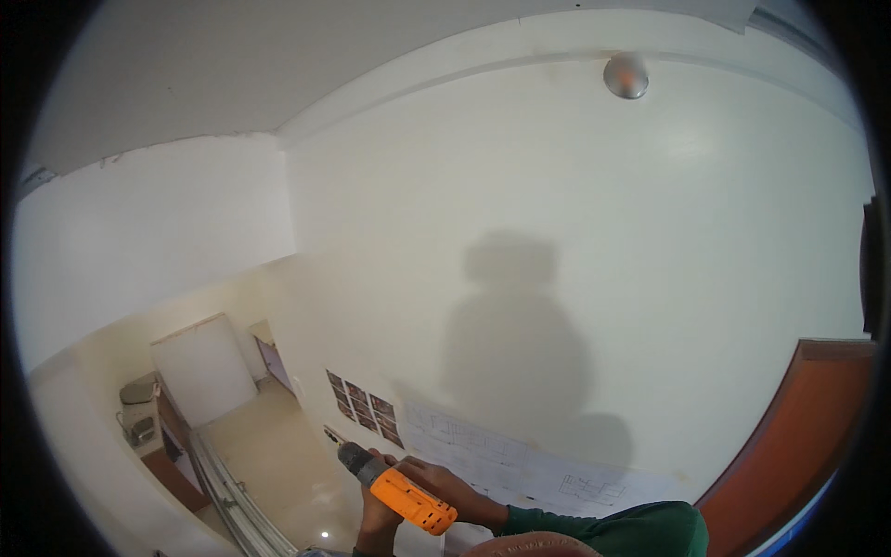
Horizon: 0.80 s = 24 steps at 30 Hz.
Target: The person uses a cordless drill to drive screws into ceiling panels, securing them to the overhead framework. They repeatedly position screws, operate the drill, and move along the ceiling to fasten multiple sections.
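An orange and black cordless drill (408,499) is held low in the middle of the view, its dark chuck pointing up and to the left. A slim bit or tip (331,434) sticks out ahead of the chuck. My right hand (436,478), coming out of a green sleeve (613,529), is closed at the drill's right side; the drill's handle is hidden below its body. Under the drill's left side is my left hand (375,515), against or very near it, with its fingers mostly hidden.
Printed drawings (464,434) and a sheet of dark photos (364,407) are on the white wall ahead. A round silvery fixture (626,76) sits high up. Long pale metal strips (239,501) lie at lower left beside a brown counter (176,469). A reddish-brown door (789,446) stands at right.
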Available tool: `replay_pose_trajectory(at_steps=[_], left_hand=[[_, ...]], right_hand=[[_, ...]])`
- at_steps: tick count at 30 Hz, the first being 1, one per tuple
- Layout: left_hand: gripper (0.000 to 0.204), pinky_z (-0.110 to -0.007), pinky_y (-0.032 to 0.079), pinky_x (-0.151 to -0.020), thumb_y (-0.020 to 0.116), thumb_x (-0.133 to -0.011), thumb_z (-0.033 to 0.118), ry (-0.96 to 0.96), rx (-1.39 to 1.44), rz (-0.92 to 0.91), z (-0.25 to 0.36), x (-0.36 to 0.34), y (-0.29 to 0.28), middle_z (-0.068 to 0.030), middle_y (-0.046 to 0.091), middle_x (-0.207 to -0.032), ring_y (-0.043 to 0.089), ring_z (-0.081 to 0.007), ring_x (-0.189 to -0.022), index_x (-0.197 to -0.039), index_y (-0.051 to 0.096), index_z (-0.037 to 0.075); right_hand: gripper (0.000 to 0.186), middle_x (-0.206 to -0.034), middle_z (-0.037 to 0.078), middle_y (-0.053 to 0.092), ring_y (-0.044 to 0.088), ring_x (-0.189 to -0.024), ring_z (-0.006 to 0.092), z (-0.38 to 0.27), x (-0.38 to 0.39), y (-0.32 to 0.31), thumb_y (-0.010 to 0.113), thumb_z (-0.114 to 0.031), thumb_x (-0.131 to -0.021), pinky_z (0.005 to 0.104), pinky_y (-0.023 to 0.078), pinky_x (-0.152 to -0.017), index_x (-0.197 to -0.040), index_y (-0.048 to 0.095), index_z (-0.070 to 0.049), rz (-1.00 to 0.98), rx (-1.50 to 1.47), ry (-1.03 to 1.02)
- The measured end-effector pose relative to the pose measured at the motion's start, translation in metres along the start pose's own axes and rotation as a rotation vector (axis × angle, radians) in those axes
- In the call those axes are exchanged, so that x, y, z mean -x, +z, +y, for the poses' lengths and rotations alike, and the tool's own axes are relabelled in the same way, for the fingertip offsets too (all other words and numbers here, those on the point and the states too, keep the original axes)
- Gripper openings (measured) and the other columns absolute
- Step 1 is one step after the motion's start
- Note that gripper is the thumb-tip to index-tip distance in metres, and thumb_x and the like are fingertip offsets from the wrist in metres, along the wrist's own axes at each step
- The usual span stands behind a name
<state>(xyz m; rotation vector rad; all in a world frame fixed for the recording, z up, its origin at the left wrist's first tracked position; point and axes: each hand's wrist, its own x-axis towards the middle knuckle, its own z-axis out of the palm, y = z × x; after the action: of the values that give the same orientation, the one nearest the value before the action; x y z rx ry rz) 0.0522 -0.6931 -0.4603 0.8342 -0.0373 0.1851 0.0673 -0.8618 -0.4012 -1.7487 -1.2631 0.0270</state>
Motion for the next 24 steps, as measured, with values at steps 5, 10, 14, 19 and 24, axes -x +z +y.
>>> replay_pose_trajectory(at_steps=[5,10,14,19,24], left_hand=[[0.049,-0.033,0.053,-0.061,0.040,-0.111,0.057,-0.243,0.200,0.087,-0.022,-0.005,0.000,0.0005,0.054,-0.073,0.059,-0.0146,-0.065,-0.090,0.054,0.015],[0.054,-0.032,0.056,-0.071,0.037,-0.110,0.060,-0.245,0.104,0.006,-0.042,0.003,-0.018,-0.0025,0.059,-0.084,0.063,-0.0147,-0.077,-0.097,0.056,0.012],[0.054,-0.034,0.058,-0.081,0.035,-0.112,0.057,-0.224,-0.230,-0.206,-0.038,0.016,0.007,-0.0058,0.062,-0.097,0.066,-0.0164,-0.089,-0.108,0.057,0.008],[0.041,-0.037,0.058,-0.091,0.046,-0.111,0.041,-0.172,-0.043,-0.170,-0.074,0.009,-0.015,-0.0088,0.064,-0.112,0.068,-0.0205,-0.101,-0.121,0.058,0.003],[0.039,-0.041,0.051,-0.105,0.051,-0.109,0.031,-0.162,0.311,-0.246,-0.044,0.010,0.022,-0.0097,0.065,-0.125,0.064,-0.0225,-0.118,-0.134,0.056,0.001]], right_hand=[[0.066,-0.138,0.025,0.059,0.063,-0.122,0.0437,0.001,-0.002,-0.009,0.064,-0.025,-0.100,0.0509,0.052,-0.102,-0.157,0.036,-0.011,-0.150,0.166,0.222],[0.066,-0.151,0.025,0.053,0.059,-0.132,0.0419,0.008,0.006,0.001,0.060,-0.027,-0.103,0.0503,0.048,-0.110,-0.162,0.035,-0.012,-0.247,0.191,0.387],[0.045,-0.129,0.020,0.066,0.066,-0.118,0.0391,0.023,0.033,-0.001,0.064,-0.030,-0.102,0.0491,0.050,-0.100,-0.139,0.053,-0.007,-0.080,0.103,0.331],[0.047,-0.127,0.020,0.067,0.066,-0.116,0.0397,0.026,0.038,-0.013,0.068,-0.027,-0.098,0.0489,0.051,-0.099,-0.137,0.053,-0.006,0.000,0.146,0.286],[0.049,-0.128,0.021,0.066,0.065,-0.119,0.0422,0.016,0.030,-0.029,0.073,-0.026,-0.093,0.0496,0.051,-0.100,-0.133,0.055,-0.005,0.190,0.112,0.215]])
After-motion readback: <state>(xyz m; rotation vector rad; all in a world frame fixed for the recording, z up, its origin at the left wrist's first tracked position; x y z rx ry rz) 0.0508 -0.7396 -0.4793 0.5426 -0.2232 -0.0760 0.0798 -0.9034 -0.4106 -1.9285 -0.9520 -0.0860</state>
